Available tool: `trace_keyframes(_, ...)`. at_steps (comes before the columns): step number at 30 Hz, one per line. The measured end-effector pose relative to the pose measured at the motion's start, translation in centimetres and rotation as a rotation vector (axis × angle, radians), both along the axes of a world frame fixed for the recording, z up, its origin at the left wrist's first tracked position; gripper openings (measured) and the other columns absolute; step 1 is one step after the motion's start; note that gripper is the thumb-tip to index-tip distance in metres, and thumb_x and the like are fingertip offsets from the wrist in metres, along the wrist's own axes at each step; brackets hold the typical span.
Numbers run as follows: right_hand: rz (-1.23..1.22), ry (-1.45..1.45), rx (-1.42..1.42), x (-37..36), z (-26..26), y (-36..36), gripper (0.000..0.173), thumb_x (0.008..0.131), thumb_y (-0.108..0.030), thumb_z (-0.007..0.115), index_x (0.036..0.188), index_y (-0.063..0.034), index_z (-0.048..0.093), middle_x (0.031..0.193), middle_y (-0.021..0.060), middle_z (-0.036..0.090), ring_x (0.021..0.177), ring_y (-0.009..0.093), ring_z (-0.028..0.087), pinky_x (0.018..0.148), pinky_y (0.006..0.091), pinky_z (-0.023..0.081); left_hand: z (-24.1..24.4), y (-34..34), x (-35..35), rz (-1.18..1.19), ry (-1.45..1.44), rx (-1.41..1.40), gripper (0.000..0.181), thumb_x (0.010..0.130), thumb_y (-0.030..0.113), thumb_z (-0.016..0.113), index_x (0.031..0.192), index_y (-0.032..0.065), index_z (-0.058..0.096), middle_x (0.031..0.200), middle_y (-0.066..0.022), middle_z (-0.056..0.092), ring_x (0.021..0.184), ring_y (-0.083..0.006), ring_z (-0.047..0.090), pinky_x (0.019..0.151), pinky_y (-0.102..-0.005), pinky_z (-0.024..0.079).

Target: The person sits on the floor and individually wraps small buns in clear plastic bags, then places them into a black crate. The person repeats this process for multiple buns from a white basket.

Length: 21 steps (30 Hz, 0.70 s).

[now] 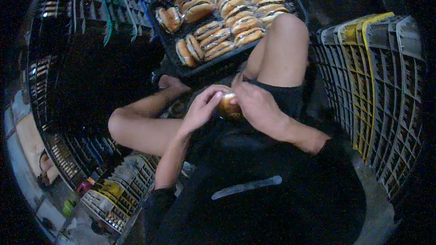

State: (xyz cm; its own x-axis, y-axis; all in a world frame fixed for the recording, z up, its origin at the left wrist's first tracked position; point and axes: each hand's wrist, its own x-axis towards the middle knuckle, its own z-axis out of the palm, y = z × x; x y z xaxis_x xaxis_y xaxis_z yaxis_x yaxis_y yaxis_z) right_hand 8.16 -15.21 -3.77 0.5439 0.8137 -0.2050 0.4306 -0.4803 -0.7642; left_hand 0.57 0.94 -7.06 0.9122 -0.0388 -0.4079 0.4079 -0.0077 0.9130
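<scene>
A bread bun (229,103) is held close to my lap, between both hands. The fingers of my left hand (205,103) rest around its left side. My right hand (259,103) grips it from the right and is slightly blurred. Whether the bun is wrapped cannot be told, since the fingers hide much of it. Past my knees stands a black plastic crate (204,66) holding several filled buns (236,12) in clear wrapping, laid in rows.
Nested plastic crates, grey and yellow (357,75), rise at my right. Dark stacked crates (88,17) stand at my left. Lower left are more crates (119,190), with a person (46,163) beyond. My bent knees (289,27) flank the work; the right one overlaps the bun crate.
</scene>
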Motion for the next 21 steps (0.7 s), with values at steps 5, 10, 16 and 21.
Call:
trace_keyframes(5, -0.649, 0.263, 0.442, 0.2, 1.0, -1.1, 0.063, 0.077, -0.031, 0.057, 0.118, 0.0080, 0.029, 0.096, 0.0183, 0.044, 0.091, 0.028, 0.045, 0.080, 0.0385, 0.038, 0.3, -6.7, 3.5, 0.513, -0.634, 0.091, 0.044, 0.079, 0.042, 0.051, 0.090, -0.0008, 0.054, 0.090, -0.0152, 0.054, 0.083, -0.0232, 0.053, 0.074, -0.0311, 0.043)
trace_keyframes(10, -1.013, 0.200, -0.010, 6.7, -8.5, -9.4, 0.060, 0.082, -0.039, 0.045, 0.123, 0.0011, 0.027, 0.085, 0.0175, 0.054, 0.082, 0.027, 0.052, 0.067, 0.0369, 0.042, 1.0, -9.8, 6.7, 0.721, -0.551, 0.012, 0.034, 0.083, 0.032, 0.050, 0.086, -0.0020, 0.055, 0.084, -0.0109, 0.055, 0.080, -0.0187, 0.053, 0.072, -0.0290, 0.042)
trace_keyframes(16, -0.394, -0.076, -0.602, 11.8, -28.2, -18.8, 0.041, 0.077, -0.023, 0.050, 0.110, -0.0006, 0.043, 0.087, 0.0227, 0.057, 0.082, 0.040, 0.053, 0.074, 0.0415, 0.042, -0.4, -7.2, 5.4, 0.722, -0.279, 0.097, 0.024, 0.085, 0.021, 0.046, 0.089, -0.0017, 0.054, 0.087, -0.0059, 0.054, 0.082, -0.0127, 0.049, 0.076, -0.0240, 0.038)
trace_keyframes(21, -0.649, 0.023, -0.693, 6.0, -22.0, -18.5, 0.025, 0.079, -0.018, 0.041, 0.080, 0.0017, 0.056, 0.086, 0.0266, 0.055, 0.086, 0.038, 0.053, 0.073, 0.0436, 0.041, -0.8, -5.6, 4.0, 0.963, -0.121, -0.005, 0.020, 0.087, 0.014, 0.042, 0.093, -0.0018, 0.053, 0.089, -0.0038, 0.053, 0.082, -0.0095, 0.047, 0.075, -0.0222, 0.039)
